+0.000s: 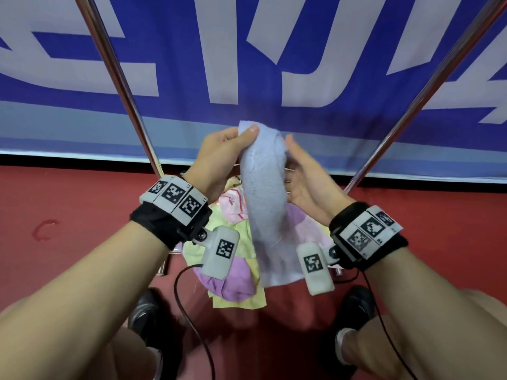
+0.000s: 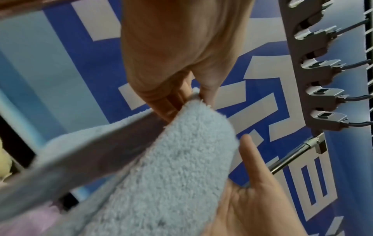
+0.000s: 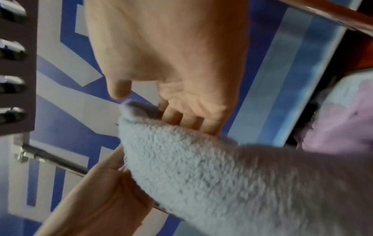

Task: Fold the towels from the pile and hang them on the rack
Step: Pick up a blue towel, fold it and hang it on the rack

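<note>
A light blue towel (image 1: 264, 193) hangs lengthwise, folded into a narrow strip, between my two hands. My left hand (image 1: 247, 133) pinches its top end between thumb and fingers; the left wrist view shows the same pinch on the towel (image 2: 181, 167). My right hand (image 1: 290, 149) lies open against the towel's right side, fingers straight and thumb up. In the right wrist view its fingers (image 3: 181, 118) rest against the towel (image 3: 201, 159). Two slanted metal rack poles (image 1: 118, 78) (image 1: 439, 72) rise on either side. The pile of yellow, purple and pink towels (image 1: 236, 283) lies below the hands.
A blue and white banner (image 1: 274, 50) hangs behind the rack. Below is red floor (image 1: 68, 215), with my shoes (image 1: 142, 311) and a black cable (image 1: 192, 325). A rack arm with several metal clips (image 2: 318, 95) stands to the right in the left wrist view.
</note>
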